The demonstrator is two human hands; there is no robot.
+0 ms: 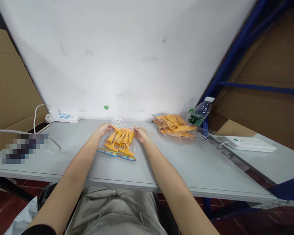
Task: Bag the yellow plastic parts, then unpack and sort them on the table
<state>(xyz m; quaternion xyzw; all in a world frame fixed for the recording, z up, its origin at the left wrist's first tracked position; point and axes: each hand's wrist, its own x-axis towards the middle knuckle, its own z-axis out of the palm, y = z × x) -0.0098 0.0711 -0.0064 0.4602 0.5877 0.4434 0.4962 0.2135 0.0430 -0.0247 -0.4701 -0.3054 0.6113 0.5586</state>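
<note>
A clear plastic bag (117,155) of orange pieces (123,140) lies flat on a grey tabletop (71,137), between a person's two bare hands. I see the left hand (104,129) pinching its left side near the far end and the right hand (140,133) pinching the opposite side, so the grip is clamped on the bag at both edges. A colourful printed band runs along the edge nearest the person; loose clear film stands up just beyond the grip.

The pieces, hollow with flared ends, are already inside, side by side. To the right of the grip and a little beyond it, a second bag (188,139) is filled with similar pieces, and a bottle (201,112) leans just behind it. Filling looks finished for both; whether any closing or straightening is left, I cannot judge.

The fingertips are partly lost against the shiny film, and overlapping pieces defy counting. I cannot tell whether either bag is sealed. Well left of the grip, a pixelated patch (24,148) conceals some dark object, and both forearms are cut off below.
</note>
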